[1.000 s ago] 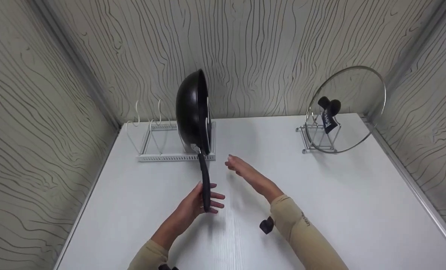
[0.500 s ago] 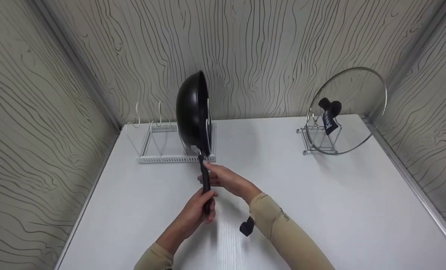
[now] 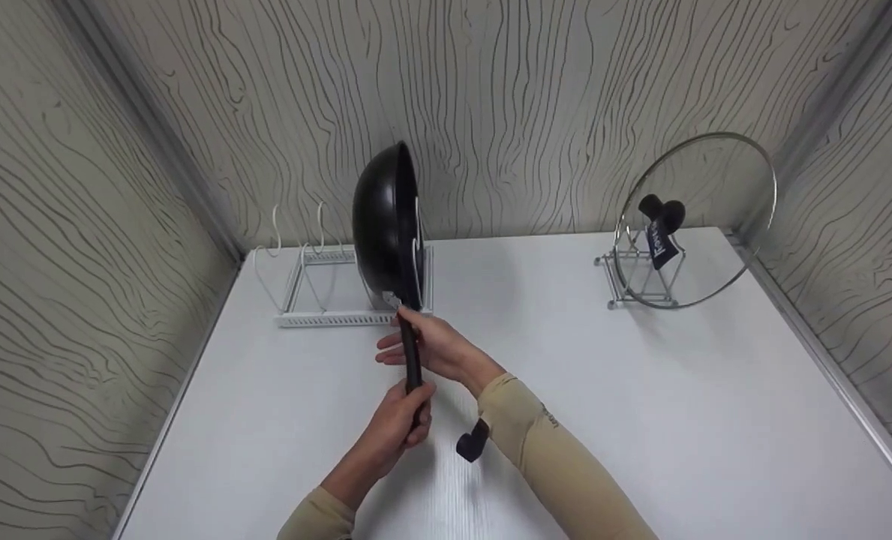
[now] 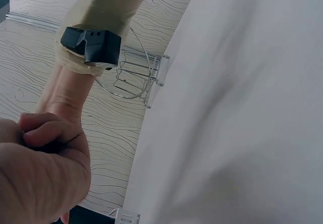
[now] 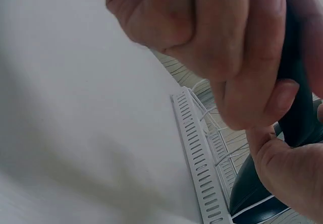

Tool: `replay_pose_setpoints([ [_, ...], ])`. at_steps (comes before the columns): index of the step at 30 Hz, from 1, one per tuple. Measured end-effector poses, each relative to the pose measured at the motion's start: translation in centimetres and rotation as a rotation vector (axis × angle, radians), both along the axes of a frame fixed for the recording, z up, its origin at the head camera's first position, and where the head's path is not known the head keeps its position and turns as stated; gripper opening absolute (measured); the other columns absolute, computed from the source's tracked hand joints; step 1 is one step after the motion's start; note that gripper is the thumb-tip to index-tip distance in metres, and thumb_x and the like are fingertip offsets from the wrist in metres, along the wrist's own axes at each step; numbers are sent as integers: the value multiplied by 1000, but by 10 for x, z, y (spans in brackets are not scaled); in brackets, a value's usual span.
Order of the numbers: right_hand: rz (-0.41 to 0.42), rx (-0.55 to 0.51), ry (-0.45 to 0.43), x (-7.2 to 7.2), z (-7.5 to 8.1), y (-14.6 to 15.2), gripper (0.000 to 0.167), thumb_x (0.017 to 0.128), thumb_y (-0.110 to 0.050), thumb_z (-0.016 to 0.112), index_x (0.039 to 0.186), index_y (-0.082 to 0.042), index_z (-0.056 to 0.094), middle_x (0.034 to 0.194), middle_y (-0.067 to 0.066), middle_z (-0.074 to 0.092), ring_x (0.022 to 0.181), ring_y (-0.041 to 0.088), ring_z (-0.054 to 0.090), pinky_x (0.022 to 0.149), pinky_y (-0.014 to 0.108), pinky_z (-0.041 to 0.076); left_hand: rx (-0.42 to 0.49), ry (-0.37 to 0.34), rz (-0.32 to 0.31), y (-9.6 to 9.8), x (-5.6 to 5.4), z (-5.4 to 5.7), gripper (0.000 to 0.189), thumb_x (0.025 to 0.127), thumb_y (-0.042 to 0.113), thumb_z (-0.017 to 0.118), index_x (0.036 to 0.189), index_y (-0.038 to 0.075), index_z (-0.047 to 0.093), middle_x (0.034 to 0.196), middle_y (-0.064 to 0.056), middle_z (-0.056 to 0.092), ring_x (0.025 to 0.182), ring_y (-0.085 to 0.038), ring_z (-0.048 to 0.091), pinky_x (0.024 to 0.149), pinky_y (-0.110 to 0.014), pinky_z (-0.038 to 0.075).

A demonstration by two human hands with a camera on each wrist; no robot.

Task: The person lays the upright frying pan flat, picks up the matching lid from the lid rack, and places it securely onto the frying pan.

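Securing the handle (image 3: 411,358) seems the step in hand. Left hand (image 3: 397,416) grips its end farthest from the white rack (image 3: 333,320), fingers curled; right hand (image 3: 446,346), nearer the rack, has fingers extended past it, thumb alongside. Next move likely calls for a firmer right grip. Black wok (image 3: 376,225): deep, faint sheen, on edge at the rack's right end.

Deep black round pan (image 3: 376,217): smooth with a soft gloss — metal by its look
Long black curved handle (image 3: 411,352): matt, plastic-looking
White slotted rectangular rack (image 3: 340,320): smooth, painted-looking
Silver wire stand (image 3: 607,282): shiny metal
Round clear lid (image 3: 704,229): glossy glass — bright metal rim
White tabletop (image 3: 678,375): smooth, faint sheen
Beige sleeves (image 3: 558,465): matt cloth
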State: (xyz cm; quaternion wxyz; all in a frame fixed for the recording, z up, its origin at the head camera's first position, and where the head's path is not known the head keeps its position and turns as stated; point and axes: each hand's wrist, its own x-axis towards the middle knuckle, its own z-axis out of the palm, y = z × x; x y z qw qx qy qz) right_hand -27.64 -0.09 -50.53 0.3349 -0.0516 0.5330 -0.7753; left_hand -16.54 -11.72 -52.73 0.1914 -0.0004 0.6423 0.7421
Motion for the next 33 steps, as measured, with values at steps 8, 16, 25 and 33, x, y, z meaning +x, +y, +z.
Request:
replay_pose_setpoints([
  [8,-15,17,19,-1,1,-3,33,111,-37,43,115,-7,57,80,3,58,65,16,64,63,28,53,34,2,13,2,-1,-3,28,101,19,56,76,10,48,56,9,42,42,-3,35,42,-19,28],
  [16,-41,27,18,-1,0,-5,32,111,-38,42,112,-9,55,81,3,48,61,13,56,60,26,50,31,8,13,5,-2,-4,25,99,15,53,75,11,48,54,9,40,42,-3,33,42,-20,27],
  [25,-34,8,20,-1,-1,-5,30,112,-39,40,107,-12,53,76,0,50,60,12,56,60,26,48,16,21,22,3,-2,-6,19,99,13,53,81,11,46,56,10,41,44,-3,32,41,-20,26],
  [33,-23,0,15,-1,-1,-6,28,112,-38,40,107,-13,51,74,-1,51,61,13,56,60,27,48,-6,36,23,2,-2,-6,23,99,11,51,77,11,45,55,10,40,43,-3,31,40,-19,25],
])
